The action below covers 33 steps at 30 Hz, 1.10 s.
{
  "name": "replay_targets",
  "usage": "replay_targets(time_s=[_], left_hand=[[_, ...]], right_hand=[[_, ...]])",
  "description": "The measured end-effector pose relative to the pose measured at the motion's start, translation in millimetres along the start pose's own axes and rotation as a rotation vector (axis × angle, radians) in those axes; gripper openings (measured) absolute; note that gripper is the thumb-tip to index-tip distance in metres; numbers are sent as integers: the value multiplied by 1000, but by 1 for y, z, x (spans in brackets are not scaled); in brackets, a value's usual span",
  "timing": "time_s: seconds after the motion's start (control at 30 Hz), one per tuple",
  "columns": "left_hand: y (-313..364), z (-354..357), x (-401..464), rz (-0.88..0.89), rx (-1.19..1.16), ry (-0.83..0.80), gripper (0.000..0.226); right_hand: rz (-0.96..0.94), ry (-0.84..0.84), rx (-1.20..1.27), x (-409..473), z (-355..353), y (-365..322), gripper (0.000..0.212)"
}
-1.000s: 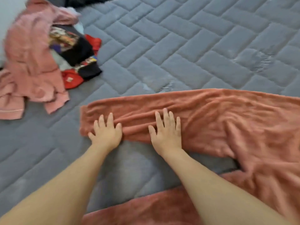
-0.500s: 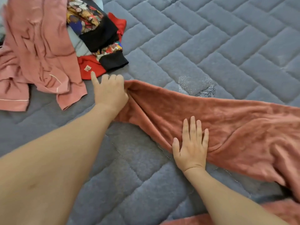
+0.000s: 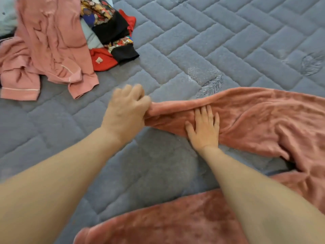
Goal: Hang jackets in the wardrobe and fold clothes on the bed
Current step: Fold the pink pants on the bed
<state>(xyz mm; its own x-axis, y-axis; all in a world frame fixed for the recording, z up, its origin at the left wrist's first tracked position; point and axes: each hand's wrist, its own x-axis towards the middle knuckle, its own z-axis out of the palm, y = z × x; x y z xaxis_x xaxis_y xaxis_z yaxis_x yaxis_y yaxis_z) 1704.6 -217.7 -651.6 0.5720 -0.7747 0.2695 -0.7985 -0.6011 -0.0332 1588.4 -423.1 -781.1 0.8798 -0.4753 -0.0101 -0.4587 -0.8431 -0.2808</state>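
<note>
Head view. Fleece garment [image 3: 255, 120], rust-pink, spread across grey quilted bed [image 3: 202, 41], from centre out toward 3 o'clock; second part of it lies at 6 o'clock. Left hand [image 3: 126, 111], blurred, fingers curled round garment's narrow end, apparently gripping it, just left of centre. Right hand [image 3: 204, 128] flat on fleece, fingers straight and spread, pressing down beside left hand. At 10–11 o'clock: pink clothes [image 3: 49, 44], touching heap of red, black and patterned clothes [image 3: 109, 32].
</note>
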Motion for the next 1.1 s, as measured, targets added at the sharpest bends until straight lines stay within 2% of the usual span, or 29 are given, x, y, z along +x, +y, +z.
replay_targets(time_s=[0.03,0.07,0.17,0.2,0.3,0.4,0.5,0.57,0.63,0.67,0.7,0.77,0.8,0.83,0.93,1.0,1.03,1.1], left_hand=[[11,-7,-17,33,4,-24,7],[24,-14,-38,58,9,-72,11],[59,-34,-93,160,32,-175,11],[68,-41,-109,200,36,-188,11],[88,-64,-155,284,62,-156,16],[102,-81,-209,387,92,-161,18],[106,-91,-259,361,158,-318,16],[111,-95,-281,272,227,-542,24],[121,-92,-296,75,268,-991,34],[129,-87,-299,-61,318,-1232,37],[138,-84,-294,-118,415,-1435,39],[167,-79,-267,-66,571,-1621,40],[188,-76,-247,-39,586,-1640,40],[214,-70,-224,-30,529,-1581,41],[299,-57,-161,4,81,-1117,52],[351,-47,-128,68,-94,-863,62],[374,-39,-114,89,-111,-790,61],[409,-24,-94,83,-115,-688,39]], right_hand=[[70,-15,175,0,-8,-2,48],[175,-40,469,-3,-22,-7,41],[696,55,1592,-26,-85,-20,31],[834,102,1732,-37,-101,-17,32],[1053,82,1616,-63,-131,-8,46],[1107,24,1583,-102,-140,-1,24],[1195,-43,1671,-164,-132,8,22],[1332,-50,1679,-207,-125,13,35],[1504,-49,1647,-243,-118,25,41],[1562,-23,1645,-257,-117,33,40],[1589,15,1665,-267,-118,42,40],[1571,52,1750,-275,-127,66,43],[1545,44,1786,-274,-134,83,39],[1513,16,1801,-270,-143,102,33],[1416,-32,1740,-248,-170,163,24],[1339,-38,1684,-227,-185,202,20],[1305,-53,1655,-217,-190,221,18],[1235,-113,1565,-201,-196,250,21]])
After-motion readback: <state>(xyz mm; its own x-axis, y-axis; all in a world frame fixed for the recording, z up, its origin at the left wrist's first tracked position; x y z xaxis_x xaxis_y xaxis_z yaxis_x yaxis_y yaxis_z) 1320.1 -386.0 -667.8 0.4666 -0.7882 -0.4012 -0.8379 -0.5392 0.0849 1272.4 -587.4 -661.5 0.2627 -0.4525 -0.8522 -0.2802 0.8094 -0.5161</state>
